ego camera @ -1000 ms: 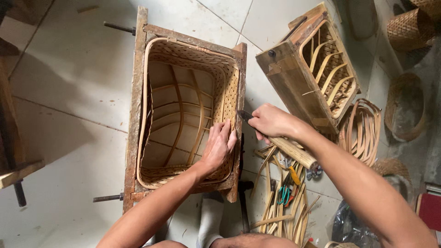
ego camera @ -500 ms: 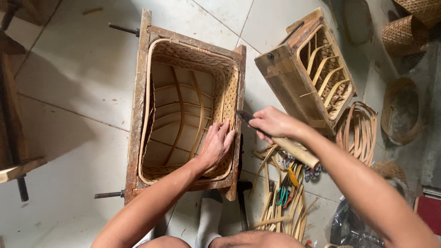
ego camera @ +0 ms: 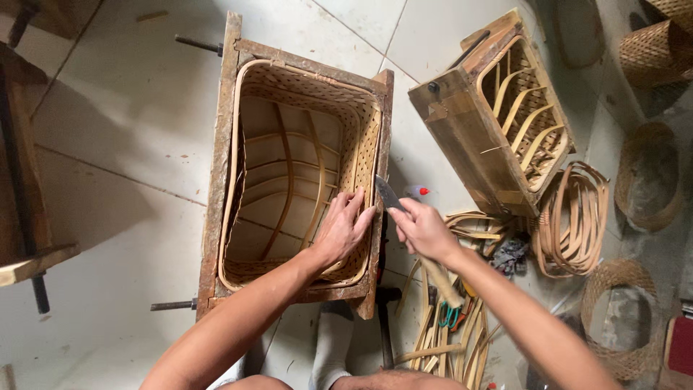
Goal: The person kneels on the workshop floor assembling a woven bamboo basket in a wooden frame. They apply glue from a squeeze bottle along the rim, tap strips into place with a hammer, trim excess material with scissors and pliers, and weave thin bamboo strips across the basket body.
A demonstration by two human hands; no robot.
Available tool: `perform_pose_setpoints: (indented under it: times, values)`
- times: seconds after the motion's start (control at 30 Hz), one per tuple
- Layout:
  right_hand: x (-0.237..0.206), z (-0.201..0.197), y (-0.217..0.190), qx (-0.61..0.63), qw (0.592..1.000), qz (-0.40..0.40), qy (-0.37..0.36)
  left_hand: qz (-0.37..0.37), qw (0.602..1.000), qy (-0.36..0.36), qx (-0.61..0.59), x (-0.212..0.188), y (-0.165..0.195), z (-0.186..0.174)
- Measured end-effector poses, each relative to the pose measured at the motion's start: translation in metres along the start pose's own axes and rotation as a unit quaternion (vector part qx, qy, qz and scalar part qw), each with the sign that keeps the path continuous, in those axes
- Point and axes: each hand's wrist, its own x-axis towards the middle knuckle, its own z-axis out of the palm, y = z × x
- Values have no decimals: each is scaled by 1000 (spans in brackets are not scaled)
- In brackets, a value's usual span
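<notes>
From my feed the pale tiled floor point(ego camera: 130, 130) fills the view, and on it stands a weathered rectangular wooden frame mould point(ego camera: 220, 180) with a half-woven rectangular rattan basket point(ego camera: 361, 137) seated inside it. To the right a second wooden mould with curved cane ribs point(ego camera: 498, 123) lies tilted on its side. Just beside that mould I see a coil of bent cane hoops point(ego camera: 574, 220), and below, near my knee, a loose bundle of cane strips point(ego camera: 440, 347) spread on the floor.

My left hand point(ego camera: 345, 230) lies flat against the inner face of the basket's right wall, fingers together and pointing up toward the rim. My right hand point(ego camera: 422, 230) is closed around the pale wooden handle of a broad-bladed knife point(ego camera: 388, 193); its grey blade points up and left, the tip touching the outer edge of the frame mould just beside my left fingertips.
</notes>
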Motion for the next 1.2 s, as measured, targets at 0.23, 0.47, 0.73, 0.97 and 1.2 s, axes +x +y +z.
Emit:
perform_pose_setpoints:
  times: [0.23, 0.47, 0.73, 0.97, 1.2]
  values:
    - [0, 30, 15, 51, 995, -69, 57, 12, 999, -30, 20, -3, 2, -4]
    - [-36, -20, -35, -115, 991, 32, 56, 3, 998, -47, 41, -3, 6, -3]
    - [53, -58, -71, -105, 992, -22, 69, -18, 998, -48, 39, -3, 5, -5]
    - [83, -70, -103, -207, 978, 40, -10, -33, 998, -47, 39, -4, 9, -7]
    - [124, -87, -148, -335, 932, 83, -107, -31, 998, -44, 27, -6, 10, -8]
